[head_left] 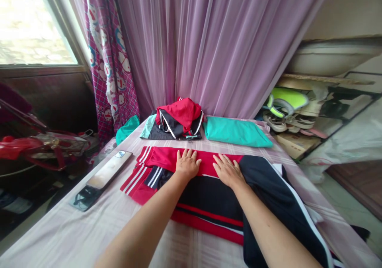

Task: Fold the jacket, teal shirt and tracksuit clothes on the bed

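Note:
A red and navy track jacket (215, 196) with white stripes lies partly folded on the bed. My left hand (188, 163) rests flat on its red upper part, fingers spread. To its right, my right hand (228, 170) also presses flat on the red fabric, fingers apart. White-striped red and navy cuffs stick out at the left end, and the navy part on the right hangs loosely toward me. Beyond my hands lies a crumpled heap of red and navy clothing (182, 118). Beside that heap is a neatly folded turquoise garment (238, 131).
Two phones, a pale one (109, 169) and a dark one (85, 196), lie near the bed's left edge. Purple curtains (191, 53) hang behind the bed (98, 236). Shelving with shoes (298, 122) stands to the right. A green bundle (128, 129) sits at the far left corner.

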`<action>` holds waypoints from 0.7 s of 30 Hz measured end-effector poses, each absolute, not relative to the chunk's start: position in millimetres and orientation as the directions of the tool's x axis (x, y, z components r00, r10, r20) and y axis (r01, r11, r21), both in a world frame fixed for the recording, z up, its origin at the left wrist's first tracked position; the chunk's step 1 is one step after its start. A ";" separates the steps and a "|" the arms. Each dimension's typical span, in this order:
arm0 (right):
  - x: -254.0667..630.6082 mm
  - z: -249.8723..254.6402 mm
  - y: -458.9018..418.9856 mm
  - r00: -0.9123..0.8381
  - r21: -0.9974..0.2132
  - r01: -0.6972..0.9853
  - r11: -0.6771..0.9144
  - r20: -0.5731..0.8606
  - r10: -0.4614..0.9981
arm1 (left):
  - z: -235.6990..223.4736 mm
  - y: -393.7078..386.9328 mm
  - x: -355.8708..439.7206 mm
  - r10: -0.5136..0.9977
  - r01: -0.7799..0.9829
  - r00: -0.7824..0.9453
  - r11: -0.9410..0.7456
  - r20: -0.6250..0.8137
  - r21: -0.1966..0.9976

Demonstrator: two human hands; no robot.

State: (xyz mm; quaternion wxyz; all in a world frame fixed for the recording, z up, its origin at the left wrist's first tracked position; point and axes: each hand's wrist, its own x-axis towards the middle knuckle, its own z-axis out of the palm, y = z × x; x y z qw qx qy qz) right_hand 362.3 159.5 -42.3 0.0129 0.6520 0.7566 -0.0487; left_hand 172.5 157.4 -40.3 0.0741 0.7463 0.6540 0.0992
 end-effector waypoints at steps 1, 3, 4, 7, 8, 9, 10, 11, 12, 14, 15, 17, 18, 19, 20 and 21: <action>362.4 -43.3 159.9 -0.150 -0.053 0.988 0.146 -0.079 0.986 | -39.2 156.2 163.3 0.993 0.967 0.103 -0.112 0.052 0.227; 362.3 -43.7 159.6 -0.149 -0.047 0.988 0.146 -0.072 0.986 | -35.6 153.3 145.6 0.997 0.979 0.065 -0.073 0.047 0.193; 362.0 -43.1 159.1 -0.149 -0.045 0.988 0.146 -0.071 0.986 | -33.6 152.1 136.8 0.998 0.983 0.052 -0.059 0.042 0.172; 360.9 -39.6 157.4 -0.142 -0.044 0.989 0.138 -0.083 0.986 | -29.4 150.5 108.1 1.000 0.992 0.020 -0.021 0.010 0.123; 360.6 -38.5 157.1 -0.139 -0.045 0.990 0.136 -0.089 0.986 | -28.9 150.5 97.9 1.000 0.993 0.008 -0.007 -0.003 0.120; 360.4 -37.7 157.0 -0.137 -0.047 0.990 0.133 -0.094 0.986 | -28.9 150.5 88.1 1.000 0.992 -0.002 0.004 -0.017 0.125; 360.3 -37.4 157.2 -0.133 -0.048 0.990 0.129 -0.099 0.986 | -29.3 150.4 78.8 1.000 0.991 -0.005 0.009 -0.028 0.136; 360.3 -37.6 157.6 -0.130 -0.049 0.991 0.126 -0.101 0.986 | -29.9 149.8 70.8 1.000 0.989 0.001 0.004 -0.031 0.150; 360.4 -38.2 158.2 -0.127 -0.048 0.991 0.123 -0.102 0.987 | -30.5 148.7 64.2 1.000 0.987 0.014 -0.011 -0.016 0.162; 360.9 -40.5 159.5 -0.129 -0.047 0.991 0.125 -0.093 0.987 | -31.1 144.9 56.4 0.996 0.985 0.027 -0.041 0.084 0.168; 361.2 -42.0 160.1 -0.132 -0.045 0.991 0.129 -0.085 0.988 | -30.9 142.6 55.0 0.987 0.986 0.008 -0.035 0.161 0.164; 362.0 -45.4 161.0 -0.140 -0.041 0.990 0.137 -0.069 0.988 | -29.8 138.0 56.1 0.960 0.988 -0.066 0.024 0.274 0.156; 362.4 -47.0 161.3 -0.143 -0.038 0.989 0.141 -0.063 0.988 | -29.0 136.2 57.7 0.954 0.987 -0.096 0.055 0.284 0.149; 362.9 -48.2 161.4 -0.146 -0.034 0.989 0.144 -0.059 0.988 | -28.4 135.0 59.5 0.957 0.987 -0.112 0.077 0.268 0.138; 363.4 -48.9 161.4 -0.145 -0.030 0.989 0.144 -0.058 0.988 | -28.0 134.4 61.3 0.966 0.988 -0.115 0.087 0.234 0.125; 363.9 -48.8 161.3 -0.144 -0.026 0.989 0.143 -0.058 0.988 | -27.8 134.3 62.7 0.974 0.990 -0.107 0.086 0.198 0.111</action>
